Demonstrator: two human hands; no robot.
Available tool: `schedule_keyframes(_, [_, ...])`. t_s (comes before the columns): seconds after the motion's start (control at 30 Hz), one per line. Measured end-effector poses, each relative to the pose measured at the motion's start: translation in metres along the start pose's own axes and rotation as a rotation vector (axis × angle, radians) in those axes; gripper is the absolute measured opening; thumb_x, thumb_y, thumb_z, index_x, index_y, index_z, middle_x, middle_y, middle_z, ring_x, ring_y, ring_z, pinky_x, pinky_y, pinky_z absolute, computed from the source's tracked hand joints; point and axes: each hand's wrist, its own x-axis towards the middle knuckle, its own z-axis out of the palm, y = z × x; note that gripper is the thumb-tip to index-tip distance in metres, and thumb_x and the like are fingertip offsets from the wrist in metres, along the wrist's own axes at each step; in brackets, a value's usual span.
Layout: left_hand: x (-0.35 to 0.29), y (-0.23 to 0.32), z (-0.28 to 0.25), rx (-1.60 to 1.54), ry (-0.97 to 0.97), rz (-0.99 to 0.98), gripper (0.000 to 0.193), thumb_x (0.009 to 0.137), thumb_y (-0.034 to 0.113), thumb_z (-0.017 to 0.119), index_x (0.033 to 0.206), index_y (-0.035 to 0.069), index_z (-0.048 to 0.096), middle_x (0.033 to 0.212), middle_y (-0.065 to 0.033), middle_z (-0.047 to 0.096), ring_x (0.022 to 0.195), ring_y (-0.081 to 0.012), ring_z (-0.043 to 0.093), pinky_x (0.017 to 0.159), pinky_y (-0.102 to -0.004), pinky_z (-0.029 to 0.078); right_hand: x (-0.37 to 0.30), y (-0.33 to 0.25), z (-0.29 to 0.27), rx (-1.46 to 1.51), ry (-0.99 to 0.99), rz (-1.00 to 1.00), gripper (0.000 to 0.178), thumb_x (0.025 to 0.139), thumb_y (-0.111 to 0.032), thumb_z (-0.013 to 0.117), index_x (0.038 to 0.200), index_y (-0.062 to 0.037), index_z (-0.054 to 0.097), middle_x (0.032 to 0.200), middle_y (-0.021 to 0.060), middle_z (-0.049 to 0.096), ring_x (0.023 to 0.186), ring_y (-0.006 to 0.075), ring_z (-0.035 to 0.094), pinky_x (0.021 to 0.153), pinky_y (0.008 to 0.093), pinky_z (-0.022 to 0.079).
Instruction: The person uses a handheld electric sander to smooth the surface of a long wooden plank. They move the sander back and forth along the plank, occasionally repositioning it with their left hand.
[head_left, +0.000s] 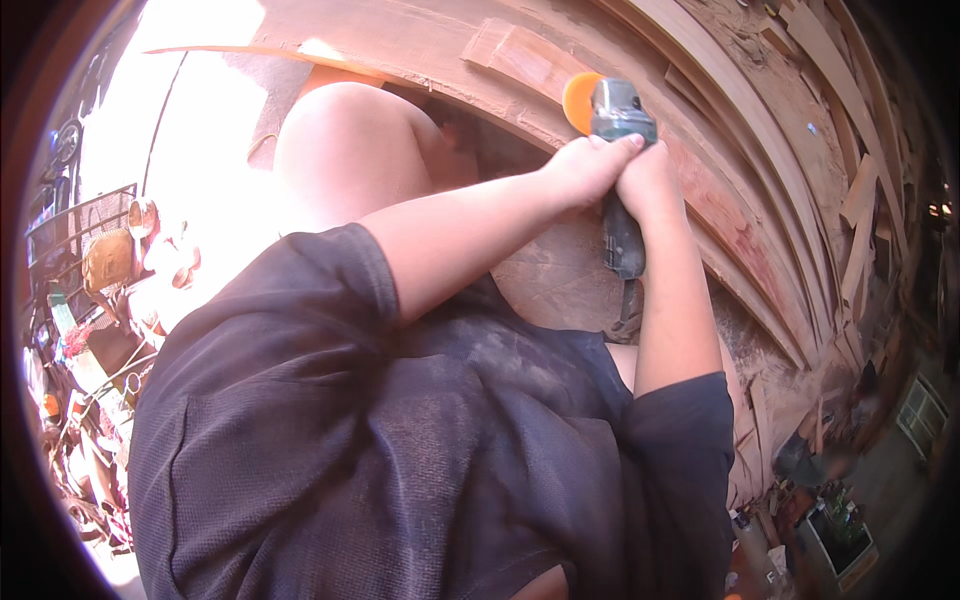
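Note:
Both of my hands are closed round a dark green and black angle grinder [625,245]. Its head points away from me, and a yellow-orange disc [578,103] shows at the left of it. My left hand [588,170] wraps the front of the body just behind the head. Pressed close beside it, my right hand [648,182] grips the body from the right. The grinder is held over a reddish-brown wooden board [525,60]; whether the disc touches the wood cannot be made out. A dark cord [628,305] runs from the grinder's rear end.
Long planks [750,120] lie stacked along the right, with loose offcuts [858,190] beyond them. My bare knee [350,130] is bent at the left of the wood. Jumbled objects and a wire basket [80,225] stand at the far left. A framed panel [840,540] lies lower right.

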Motion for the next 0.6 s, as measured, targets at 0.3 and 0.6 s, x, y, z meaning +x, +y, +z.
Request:
schedule_keyframes(0.3, [0.027, -0.003, 0.103, 0.260, -0.182, -0.183, 0.074, 0.099, 0.059, 0.066, 0.136, -0.005, 0.066, 0.129, -0.0276, 0.070, 0.112, -0.0397, 0.074, 0.088, -0.0567, 0.063, -0.010, 0.130, -0.017, 0.457, 0.186, 0.336, 0.059, 0.091, -0.050, 0.083, 0.111, 0.0049, 0.080, 0.101, 0.0184, 0.080, 0.094, 0.0259, 0.076, 0.083, 0.0420, 0.057])
schedule_keyframes(0.6, [-0.038, 0.047, -0.032, -0.090, 0.081, -0.049, 0.076, 0.102, 0.062, 0.061, 0.144, -0.001, 0.059, 0.143, -0.0241, 0.062, 0.130, -0.0337, 0.060, 0.101, -0.0514, 0.054, 0.002, -0.051, 0.018, 0.017, -0.001, 0.077, 0.086, 0.084, -0.064, 0.079, 0.128, 0.0093, 0.069, 0.127, 0.0318, 0.073, 0.122, 0.0409, 0.072, 0.103, 0.0483, 0.056])
